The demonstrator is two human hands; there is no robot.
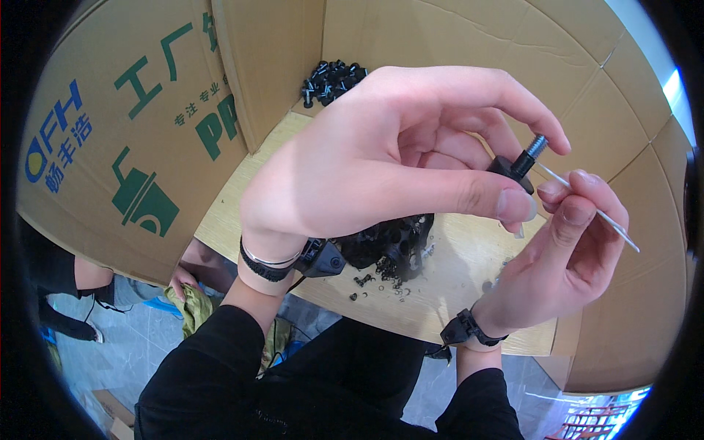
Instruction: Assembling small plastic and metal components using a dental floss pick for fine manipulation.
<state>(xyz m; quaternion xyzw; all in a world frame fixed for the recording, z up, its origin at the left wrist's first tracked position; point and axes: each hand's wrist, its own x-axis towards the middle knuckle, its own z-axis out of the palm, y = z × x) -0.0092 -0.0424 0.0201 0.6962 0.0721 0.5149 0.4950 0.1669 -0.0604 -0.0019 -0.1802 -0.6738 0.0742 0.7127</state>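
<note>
Left hand (381,158) hides most of the black threaded foot (522,165).

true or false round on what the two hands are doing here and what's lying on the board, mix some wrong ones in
1. The left hand holds a black foot with a threaded stud. True.
2. The right hand pinches a thin pale stick. True.
3. The right hand holds a screwdriver. False: only the thin stick.
4. A heap of black parts lies at the far end of the wooden board. True.
5. Both wrists are bare. False: each wears a black strap.
</note>
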